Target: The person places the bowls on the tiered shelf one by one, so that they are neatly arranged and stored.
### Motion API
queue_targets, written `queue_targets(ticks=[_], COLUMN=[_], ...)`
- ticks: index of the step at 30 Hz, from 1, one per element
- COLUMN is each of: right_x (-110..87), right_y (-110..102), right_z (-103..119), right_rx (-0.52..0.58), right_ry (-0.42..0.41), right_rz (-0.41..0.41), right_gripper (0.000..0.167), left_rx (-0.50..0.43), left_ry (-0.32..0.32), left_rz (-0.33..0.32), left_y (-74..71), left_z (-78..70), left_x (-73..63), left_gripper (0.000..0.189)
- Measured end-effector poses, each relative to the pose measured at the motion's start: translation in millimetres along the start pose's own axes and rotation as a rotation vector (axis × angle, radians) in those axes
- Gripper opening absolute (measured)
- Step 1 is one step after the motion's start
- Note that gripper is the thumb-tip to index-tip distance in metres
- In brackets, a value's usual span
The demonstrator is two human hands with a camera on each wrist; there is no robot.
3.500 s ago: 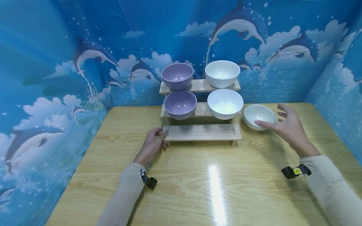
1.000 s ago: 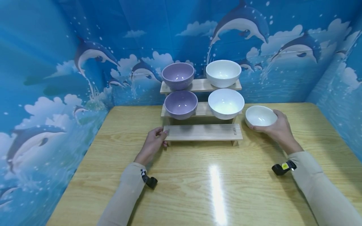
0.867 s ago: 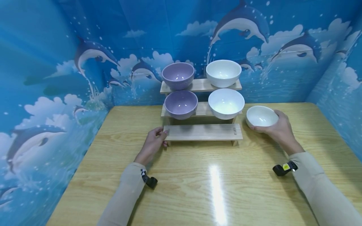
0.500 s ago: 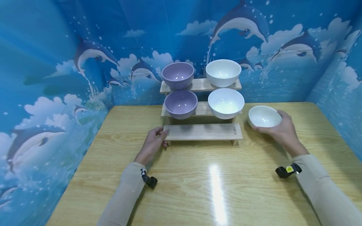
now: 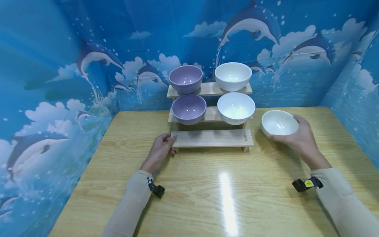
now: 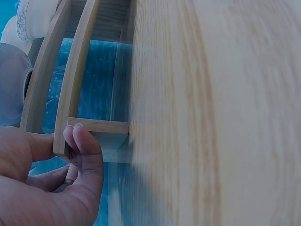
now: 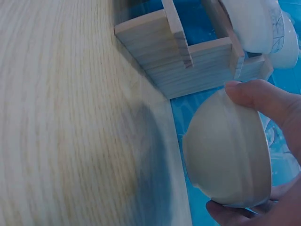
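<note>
My right hand (image 5: pixel 302 138) grips a small white bowl (image 5: pixel 278 123) by its rim and side, thumb on the near side and fingers round the far right. In the right wrist view this bowl (image 7: pixel 225 150) hangs over the table with its shadow beneath. My left hand (image 5: pixel 160 149) pinches the left end of the lowest board of a wooden three-step rack (image 5: pixel 211 138); the left wrist view shows thumb and fingers (image 6: pixel 87 146) on the board's corner. Two purple bowls (image 5: pixel 189 110) stand on the left of the upper steps, two white bowls (image 5: pixel 236 108) on the right.
The wooden table (image 5: pixel 192 194) stretches in front of the rack and to both sides. A blue dolphin-print backdrop (image 5: pixel 165 29) closes off the back and sides. The rack's right end lies just left of the held bowl.
My right hand has closed from a spread pose round the white bowl and moved it slightly to the right, away from the rack. The left hand keeps its place on the rack.
</note>
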State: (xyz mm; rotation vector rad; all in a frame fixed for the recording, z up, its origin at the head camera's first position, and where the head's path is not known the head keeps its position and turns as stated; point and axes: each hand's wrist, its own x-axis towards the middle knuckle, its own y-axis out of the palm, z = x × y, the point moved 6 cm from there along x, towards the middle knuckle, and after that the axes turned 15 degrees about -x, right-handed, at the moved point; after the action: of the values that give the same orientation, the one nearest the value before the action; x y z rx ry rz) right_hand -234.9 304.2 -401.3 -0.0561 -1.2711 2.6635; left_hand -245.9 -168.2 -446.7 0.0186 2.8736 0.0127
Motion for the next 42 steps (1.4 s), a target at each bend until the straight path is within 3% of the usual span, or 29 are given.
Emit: queue_targets(ticks=[14, 42], right_x=[-17.1, -58.0], right_y=[-7.5, -15.8], right_z=[10.5, 43.1], right_rx=[0.022, -0.043], right_ry=[-0.005, -0.057], right_rz=[-0.003, 0.019], right_gripper=[0.121, 0.131], left_rx=[-0.001, -0.002], left_ry=[0.003, 0.011], left_rz=[0.001, 0.006], left_y=[-0.4, 0.1], left_z=[0.1, -1.2], left_x=[0.0, -1.1], left_gripper=[0.060, 0.061])
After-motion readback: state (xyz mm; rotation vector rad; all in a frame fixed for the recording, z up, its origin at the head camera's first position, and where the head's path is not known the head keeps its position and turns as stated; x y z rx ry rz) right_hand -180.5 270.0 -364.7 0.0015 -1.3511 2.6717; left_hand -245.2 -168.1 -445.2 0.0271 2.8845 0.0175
